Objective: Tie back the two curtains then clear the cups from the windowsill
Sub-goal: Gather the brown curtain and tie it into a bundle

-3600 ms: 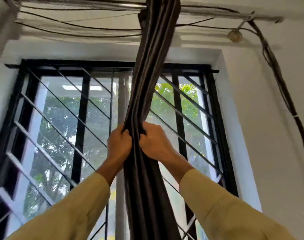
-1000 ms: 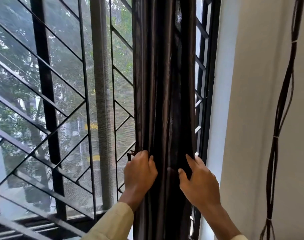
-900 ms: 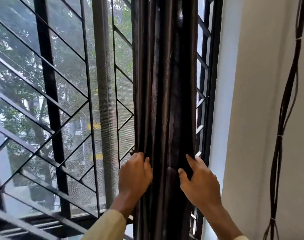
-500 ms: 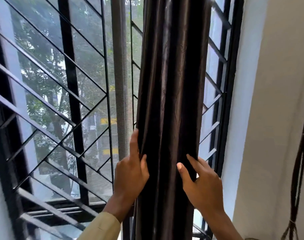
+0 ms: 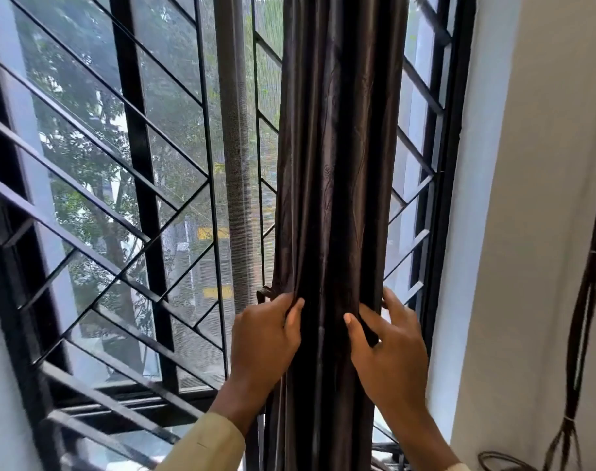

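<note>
The dark curtain (image 5: 337,185) hung gathered into a narrow column between the two hands, in front of the black window grille (image 5: 126,205). The left hand (image 5: 264,338) pressed against its left edge, fingers curled around the folds. The right hand (image 5: 388,348) cupped the right edge, thumb on the front and fingers spread behind the cloth. Just above the left hand, a small dark loop (image 5: 265,292) stuck out beside the curtain. Right of the right hand, dark cables (image 5: 587,300) ran down the pale wall.
</note>
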